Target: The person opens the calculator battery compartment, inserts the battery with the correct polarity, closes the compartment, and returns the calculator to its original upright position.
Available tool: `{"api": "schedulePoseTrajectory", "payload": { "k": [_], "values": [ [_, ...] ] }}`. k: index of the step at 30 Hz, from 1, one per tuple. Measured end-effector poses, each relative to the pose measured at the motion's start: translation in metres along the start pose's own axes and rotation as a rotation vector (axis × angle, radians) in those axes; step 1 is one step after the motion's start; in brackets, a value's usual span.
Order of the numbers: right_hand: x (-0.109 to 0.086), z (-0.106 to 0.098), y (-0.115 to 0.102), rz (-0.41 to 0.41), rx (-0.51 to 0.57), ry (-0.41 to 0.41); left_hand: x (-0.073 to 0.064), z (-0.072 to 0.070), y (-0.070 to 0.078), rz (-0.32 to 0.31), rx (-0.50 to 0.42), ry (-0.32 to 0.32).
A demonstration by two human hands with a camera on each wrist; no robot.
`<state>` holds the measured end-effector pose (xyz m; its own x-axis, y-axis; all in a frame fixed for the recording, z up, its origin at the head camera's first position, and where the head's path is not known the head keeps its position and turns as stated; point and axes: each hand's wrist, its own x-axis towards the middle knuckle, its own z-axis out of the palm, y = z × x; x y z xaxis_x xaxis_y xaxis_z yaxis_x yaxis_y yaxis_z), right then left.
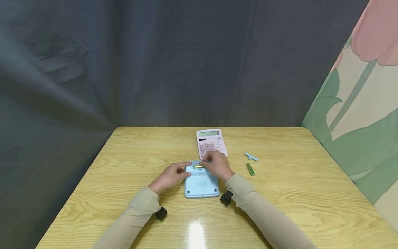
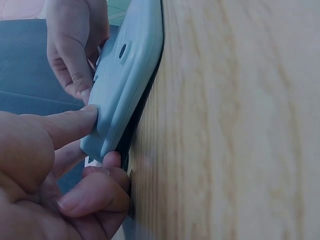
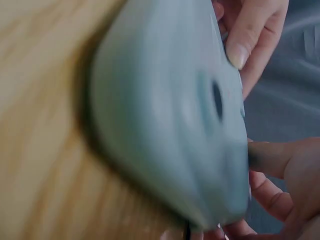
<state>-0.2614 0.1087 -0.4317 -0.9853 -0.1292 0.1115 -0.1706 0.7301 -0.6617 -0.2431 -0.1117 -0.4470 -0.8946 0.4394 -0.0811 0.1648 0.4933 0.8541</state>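
A light-blue calculator (image 1: pixel 201 181) lies face down on the table, its back upward. In its far part is an uncovered battery slot with a green and gold battery (image 1: pixel 197 167) in it. My left hand (image 1: pixel 170 176) grips the calculator's left side, thumb on the back and other fingers curled at the edge, as the left wrist view shows. My right hand (image 1: pixel 218 166) holds the far right part, fingers bent around the edge and thumb near the slot (image 3: pixel 300 175). It hides the slot's right end, so whether it touches the battery is hidden.
Behind the blue calculator lies a pink calculator (image 1: pixel 210 142), face up. To the right are a small light-blue battery cover (image 1: pixel 251 156) and, nearer, a loose green battery (image 1: pixel 250 169). Dark cloth (image 1: pixel 199 69) hangs behind the wooden table (image 1: pixel 130 148).
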Motion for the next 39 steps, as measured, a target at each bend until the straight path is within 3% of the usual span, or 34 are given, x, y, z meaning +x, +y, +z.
{"api": "schedulePoseTrajectory", "payload": {
  "k": [10, 20, 30, 39],
  "values": [
    [-0.005, -0.021, 0.015, 0.089, 0.066, -0.051, -0.001, 0.000, 0.005, -0.028, 0.019, 0.011],
    [-0.004, -0.041, 0.034, 0.085, 0.050, -0.007, -0.001, -0.001, 0.004, -0.025, 0.032, 0.020],
    [-0.010, -0.075, 0.068, 0.078, -0.089, 0.057, 0.001, 0.003, 0.001, -0.004, 0.033, 0.015],
    [-0.014, -0.107, 0.088, 0.132, -0.230, 0.080, 0.003, 0.002, 0.002, -0.004, 0.047, 0.033]
  ]
}}
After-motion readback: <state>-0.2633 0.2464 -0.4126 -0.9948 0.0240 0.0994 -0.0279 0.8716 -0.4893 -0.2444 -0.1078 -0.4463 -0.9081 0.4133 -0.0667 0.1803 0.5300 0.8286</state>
